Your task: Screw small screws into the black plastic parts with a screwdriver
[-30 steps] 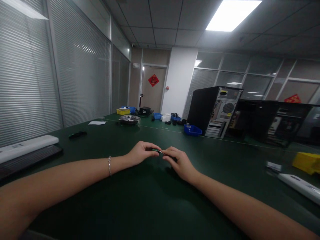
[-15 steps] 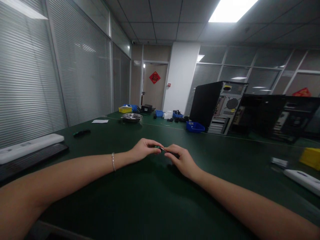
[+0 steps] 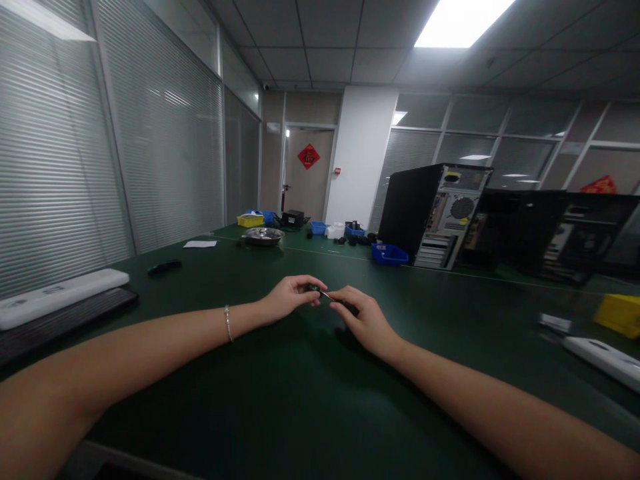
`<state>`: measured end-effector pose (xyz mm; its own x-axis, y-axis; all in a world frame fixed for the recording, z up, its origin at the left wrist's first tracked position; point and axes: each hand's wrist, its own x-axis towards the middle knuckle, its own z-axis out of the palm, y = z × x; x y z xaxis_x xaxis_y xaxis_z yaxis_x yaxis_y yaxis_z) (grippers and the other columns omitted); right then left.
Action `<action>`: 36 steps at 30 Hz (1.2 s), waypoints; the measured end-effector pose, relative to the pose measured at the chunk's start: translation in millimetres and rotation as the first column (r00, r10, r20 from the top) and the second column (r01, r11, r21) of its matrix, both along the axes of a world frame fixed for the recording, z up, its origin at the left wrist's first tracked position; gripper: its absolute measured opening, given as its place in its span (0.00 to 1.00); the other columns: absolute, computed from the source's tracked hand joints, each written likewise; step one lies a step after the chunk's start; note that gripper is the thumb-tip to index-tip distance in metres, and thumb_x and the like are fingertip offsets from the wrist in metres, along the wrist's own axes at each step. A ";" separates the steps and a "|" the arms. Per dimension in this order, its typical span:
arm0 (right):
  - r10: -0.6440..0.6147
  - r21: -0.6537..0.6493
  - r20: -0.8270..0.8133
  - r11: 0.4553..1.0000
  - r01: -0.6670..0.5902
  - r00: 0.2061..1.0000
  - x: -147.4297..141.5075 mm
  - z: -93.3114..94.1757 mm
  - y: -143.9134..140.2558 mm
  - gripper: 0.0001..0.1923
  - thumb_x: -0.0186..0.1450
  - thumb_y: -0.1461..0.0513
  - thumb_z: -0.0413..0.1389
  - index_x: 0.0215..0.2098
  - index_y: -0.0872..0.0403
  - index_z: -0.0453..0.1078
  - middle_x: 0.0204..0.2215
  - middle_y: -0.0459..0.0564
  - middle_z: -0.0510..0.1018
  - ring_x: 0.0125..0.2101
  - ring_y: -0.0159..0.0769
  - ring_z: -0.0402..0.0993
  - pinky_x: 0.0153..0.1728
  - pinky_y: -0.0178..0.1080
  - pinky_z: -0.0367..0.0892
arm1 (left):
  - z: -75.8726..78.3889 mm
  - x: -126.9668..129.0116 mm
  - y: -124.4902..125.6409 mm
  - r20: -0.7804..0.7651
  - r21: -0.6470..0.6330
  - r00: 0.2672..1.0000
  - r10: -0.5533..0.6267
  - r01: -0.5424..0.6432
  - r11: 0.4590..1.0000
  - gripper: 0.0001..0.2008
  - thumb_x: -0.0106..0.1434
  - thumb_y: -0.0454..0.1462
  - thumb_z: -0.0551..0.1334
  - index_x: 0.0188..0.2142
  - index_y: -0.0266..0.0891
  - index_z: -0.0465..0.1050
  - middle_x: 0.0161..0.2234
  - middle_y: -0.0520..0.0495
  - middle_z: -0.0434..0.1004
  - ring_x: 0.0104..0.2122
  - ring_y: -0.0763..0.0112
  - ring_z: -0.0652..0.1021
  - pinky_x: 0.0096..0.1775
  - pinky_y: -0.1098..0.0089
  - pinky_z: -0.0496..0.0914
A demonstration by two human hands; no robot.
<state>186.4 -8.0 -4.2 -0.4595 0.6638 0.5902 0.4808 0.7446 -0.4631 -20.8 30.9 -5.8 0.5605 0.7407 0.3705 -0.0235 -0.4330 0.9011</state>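
Over the green tabletop [image 3: 310, 373], my left hand [image 3: 287, 298] pinches a small dark green piece [image 3: 315, 289] between thumb and fingers; its kind is too small to make out. Closed around a slim tool with a metal shaft [image 3: 326, 295] is my right hand [image 3: 363, 317]. The shaft points left and its end meets or nearly meets the green piece. A dark part of the tool, perhaps its handle, shows under the right fingers. Most of both held things is hidden by my fingers.
To the left lie a black keyboard [image 3: 75, 320], a white long device [image 3: 65, 293] and a dark object [image 3: 165, 267]. Farther back stand a metal bowl [image 3: 263, 237], a blue bin [image 3: 390, 255] and a computer tower [image 3: 425, 213]. A yellow box [image 3: 619, 315] sits at right.
My left fingers have shifted and loosened slightly around the green piece, which has turned a little. More of the metal shaft shows between the hands. My right hand has barely moved.
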 end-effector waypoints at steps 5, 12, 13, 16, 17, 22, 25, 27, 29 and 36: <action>0.017 -0.002 -0.016 1.000 -0.017 1.000 0.1 1.6 -2.8 0.12 0.66 0.62 0.50 0.47 0.51 0.70 0.35 0.50 0.73 0.36 0.35 0.69 0.37 0.37 0.64 | -3.4 2.2 -0.9 0.138 -0.168 0.987 -0.079 0.102 0.981 0.16 0.57 0.33 0.63 0.44 0.37 0.62 0.42 0.44 0.71 0.36 0.67 0.77 0.43 0.58 0.69; 0.079 -0.037 0.021 0.996 -0.078 0.997 -1.2 0.7 -1.6 0.12 0.66 0.62 0.50 0.46 0.51 0.70 0.37 0.50 0.73 0.38 0.36 0.69 0.40 0.39 0.65 | -5.7 2.1 1.2 0.051 -0.147 0.995 -0.085 0.092 0.985 0.16 0.58 0.34 0.62 0.47 0.35 0.65 0.43 0.42 0.70 0.36 0.70 0.74 0.43 0.62 0.67; 0.084 -0.037 0.027 0.996 -0.083 0.996 -1.1 0.4 -1.3 0.13 0.66 0.62 0.50 0.47 0.51 0.69 0.37 0.50 0.73 0.38 0.36 0.69 0.41 0.39 0.65 | -5.2 2.0 1.2 0.033 -0.138 0.996 -0.086 0.090 0.986 0.18 0.59 0.34 0.61 0.49 0.36 0.65 0.43 0.42 0.70 0.36 0.71 0.73 0.43 0.63 0.67; 0.091 -0.030 0.025 0.995 -0.090 0.996 -0.7 -0.2 -0.6 0.14 0.66 0.63 0.49 0.49 0.50 0.68 0.38 0.50 0.72 0.39 0.36 0.69 0.41 0.39 0.64 | -2.0 1.3 -1.1 -0.007 -0.103 0.996 -0.092 0.090 0.991 0.24 0.58 0.34 0.61 0.55 0.39 0.62 0.45 0.43 0.69 0.38 0.70 0.71 0.42 0.66 0.66; 0.089 -0.027 0.020 0.996 -0.088 0.996 -0.6 -0.3 -0.5 0.14 0.66 0.63 0.49 0.49 0.50 0.68 0.38 0.50 0.72 0.39 0.36 0.69 0.42 0.39 0.64 | -0.8 1.0 -2.3 -0.029 -0.084 0.996 -0.087 0.084 0.993 0.24 0.59 0.35 0.61 0.55 0.40 0.62 0.46 0.43 0.69 0.39 0.70 0.71 0.42 0.67 0.65; 0.047 0.003 -0.015 0.999 -0.046 0.999 -1.0 0.4 -1.6 0.14 0.67 0.63 0.48 0.49 0.51 0.67 0.36 0.49 0.72 0.37 0.35 0.69 0.40 0.38 0.64 | 0.4 0.5 -4.6 -0.098 0.003 0.994 -0.042 0.043 0.999 0.20 0.63 0.39 0.56 0.55 0.42 0.63 0.46 0.44 0.70 0.38 0.69 0.69 0.39 0.69 0.64; 0.026 -0.002 -0.026 1.000 -0.026 0.999 -0.9 1.7 -3.3 0.12 0.67 0.62 0.48 0.46 0.52 0.69 0.36 0.50 0.73 0.37 0.35 0.69 0.39 0.37 0.64 | -1.9 0.8 -1.8 -0.065 -0.021 0.996 -0.054 0.053 0.998 0.23 0.63 0.38 0.56 0.57 0.41 0.59 0.42 0.45 0.72 0.38 0.70 0.71 0.39 0.69 0.64; 0.017 -0.003 -0.033 1.000 -0.017 0.999 -0.5 2.1 -4.1 0.11 0.67 0.62 0.48 0.44 0.52 0.69 0.35 0.50 0.73 0.36 0.35 0.69 0.39 0.38 0.64 | -2.2 0.6 0.0 -0.060 -0.034 0.997 -0.051 0.049 0.998 0.20 0.63 0.39 0.56 0.53 0.37 0.63 0.39 0.44 0.73 0.38 0.69 0.72 0.39 0.70 0.64; 0.011 -0.003 -0.043 1.000 -0.011 0.999 0.2 1.8 -4.1 0.11 0.67 0.62 0.48 0.45 0.52 0.69 0.36 0.50 0.73 0.36 0.36 0.69 0.39 0.38 0.64 | -1.1 0.0 0.7 -0.084 -0.033 0.996 -0.043 0.040 0.999 0.17 0.63 0.39 0.55 0.49 0.34 0.67 0.38 0.43 0.74 0.38 0.68 0.72 0.38 0.70 0.64; -0.014 0.028 -0.052 0.999 0.016 0.999 1.1 -2.4 0.8 0.13 0.65 0.62 0.50 0.48 0.51 0.69 0.36 0.50 0.74 0.36 0.36 0.70 0.37 0.38 0.65 | 1.0 0.8 -5.0 -0.102 -0.004 0.995 -0.024 0.023 1.000 0.20 0.64 0.42 0.54 0.53 0.37 0.62 0.35 0.44 0.74 0.33 0.71 0.72 0.34 0.70 0.66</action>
